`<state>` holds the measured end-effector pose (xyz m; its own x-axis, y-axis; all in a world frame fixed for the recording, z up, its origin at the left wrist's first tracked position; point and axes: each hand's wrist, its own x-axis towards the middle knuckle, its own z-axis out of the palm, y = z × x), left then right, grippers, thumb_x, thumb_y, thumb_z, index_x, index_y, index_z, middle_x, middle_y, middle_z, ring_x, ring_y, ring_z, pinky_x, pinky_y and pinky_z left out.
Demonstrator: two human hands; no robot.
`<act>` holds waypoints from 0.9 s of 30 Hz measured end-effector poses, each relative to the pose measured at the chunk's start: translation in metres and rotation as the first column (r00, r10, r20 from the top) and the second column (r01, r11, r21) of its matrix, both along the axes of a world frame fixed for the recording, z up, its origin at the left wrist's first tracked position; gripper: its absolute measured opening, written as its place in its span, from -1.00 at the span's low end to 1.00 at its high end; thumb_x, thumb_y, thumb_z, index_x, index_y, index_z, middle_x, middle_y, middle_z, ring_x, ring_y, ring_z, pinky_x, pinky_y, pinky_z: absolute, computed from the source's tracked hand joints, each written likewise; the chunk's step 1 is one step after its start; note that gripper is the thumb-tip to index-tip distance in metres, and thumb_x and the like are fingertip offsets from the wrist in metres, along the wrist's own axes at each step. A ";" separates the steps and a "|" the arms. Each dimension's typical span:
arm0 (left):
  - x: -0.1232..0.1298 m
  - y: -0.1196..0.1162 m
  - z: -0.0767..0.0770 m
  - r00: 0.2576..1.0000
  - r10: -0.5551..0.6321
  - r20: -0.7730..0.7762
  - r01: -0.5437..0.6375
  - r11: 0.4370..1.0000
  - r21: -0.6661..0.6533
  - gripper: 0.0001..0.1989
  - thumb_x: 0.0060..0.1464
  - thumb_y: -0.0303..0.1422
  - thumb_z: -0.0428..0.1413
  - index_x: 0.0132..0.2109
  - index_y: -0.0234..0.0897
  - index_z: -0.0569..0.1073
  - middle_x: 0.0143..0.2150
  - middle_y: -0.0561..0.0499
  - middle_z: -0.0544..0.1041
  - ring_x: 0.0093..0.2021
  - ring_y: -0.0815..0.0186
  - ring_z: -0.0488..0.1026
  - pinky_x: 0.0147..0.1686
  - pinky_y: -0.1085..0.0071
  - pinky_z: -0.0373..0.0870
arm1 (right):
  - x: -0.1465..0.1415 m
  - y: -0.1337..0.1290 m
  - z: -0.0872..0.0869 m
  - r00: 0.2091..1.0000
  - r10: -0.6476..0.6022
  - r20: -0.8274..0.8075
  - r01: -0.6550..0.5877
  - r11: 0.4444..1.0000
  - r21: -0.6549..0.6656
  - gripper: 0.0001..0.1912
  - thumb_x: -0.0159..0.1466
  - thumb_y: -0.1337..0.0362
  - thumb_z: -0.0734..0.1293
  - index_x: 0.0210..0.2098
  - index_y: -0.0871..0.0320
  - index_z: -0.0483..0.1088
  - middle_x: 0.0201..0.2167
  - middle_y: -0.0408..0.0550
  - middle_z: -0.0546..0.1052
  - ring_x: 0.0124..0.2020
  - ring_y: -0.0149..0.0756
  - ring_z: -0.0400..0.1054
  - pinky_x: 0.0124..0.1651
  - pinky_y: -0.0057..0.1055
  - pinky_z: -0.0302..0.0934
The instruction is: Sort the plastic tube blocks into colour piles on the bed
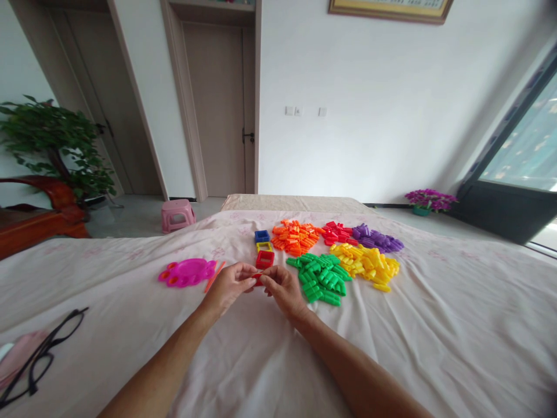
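Observation:
My left hand [235, 284] and my right hand [282, 287] meet in front of me, fingertips pinched around a small red plastic piece [258, 279]. Fingers cover most of it, so its full shape is hidden. Just beyond my fingertips lies a red square frame [264, 259], with a yellow square frame [264, 247] and a blue square frame [261, 235] lined up behind it. To the right of my right hand is a heap of green plastic pieces [322, 277]. A magenta palette-like tray [190, 270] with orange spots lies left of my left hand, beside thin orange sticks [216, 274].
Heaps of orange pieces [297, 236], red pieces [338, 233], purple pieces [378, 238] and yellow pieces [368, 264] spread across the cloth-covered surface [452, 325]. Black-framed glasses [46, 352] rest at the near left. A pink stool [178, 215] stands on the floor beyond.

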<state>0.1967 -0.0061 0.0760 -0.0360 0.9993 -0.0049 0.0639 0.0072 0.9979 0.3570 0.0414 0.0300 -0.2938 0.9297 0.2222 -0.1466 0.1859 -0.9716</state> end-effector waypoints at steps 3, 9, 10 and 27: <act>-0.004 0.002 0.000 0.998 0.022 -0.050 -0.022 1.000 -0.014 -0.62 -0.17 -0.18 0.33 -0.23 -0.35 0.53 -0.29 -0.11 0.61 -0.29 0.22 0.56 -0.33 0.36 0.47 | 0.000 -0.001 0.000 1.000 0.000 -0.005 0.000 1.000 0.015 -0.59 0.08 -0.05 0.47 -0.37 0.19 0.42 -0.56 -0.17 0.44 -0.57 -0.44 0.27 -0.52 -0.49 0.19; -0.029 0.024 -0.006 0.981 0.191 -0.045 -0.189 0.981 0.045 -0.54 -0.21 -0.12 0.34 -0.21 -0.35 0.50 -0.30 -0.10 0.62 -0.35 0.27 0.55 -0.38 0.41 0.44 | 0.010 0.003 -0.005 0.982 -0.156 0.101 0.138 0.976 0.168 -0.56 0.33 -0.10 0.22 -0.22 0.16 0.46 -0.53 -0.15 0.40 -0.52 -0.40 0.25 -0.48 -0.48 0.16; -0.034 0.029 -0.008 0.977 0.212 -0.040 -0.209 0.976 0.051 -0.53 -0.21 -0.12 0.33 -0.20 -0.35 0.50 -0.30 -0.10 0.62 -0.36 0.28 0.55 -0.37 0.41 0.44 | 0.011 0.005 -0.007 0.978 -0.179 0.103 0.158 0.970 0.182 -0.56 0.34 -0.09 0.21 -0.20 0.16 0.46 -0.52 -0.15 0.39 -0.52 -0.40 0.24 -0.48 -0.48 0.15; -0.032 0.111 -0.045 0.838 0.232 -0.494 -0.286 0.958 -0.035 -0.86 -0.06 -0.41 0.21 -0.27 -0.28 0.56 -0.57 0.06 0.54 -0.51 0.33 0.50 -0.46 0.48 0.35 | 0.012 0.014 -0.017 0.967 -0.226 0.118 0.201 0.961 0.190 -0.63 0.33 -0.02 0.22 -0.28 0.17 0.44 -0.52 -0.16 0.36 -0.51 -0.39 0.22 -0.47 -0.48 0.10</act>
<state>0.1648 0.1044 0.0307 -0.3182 0.9478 -0.0213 0.5158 0.1920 0.8349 0.3689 0.0556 0.0134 -0.1317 0.9240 0.3590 0.0477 0.3676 -0.9288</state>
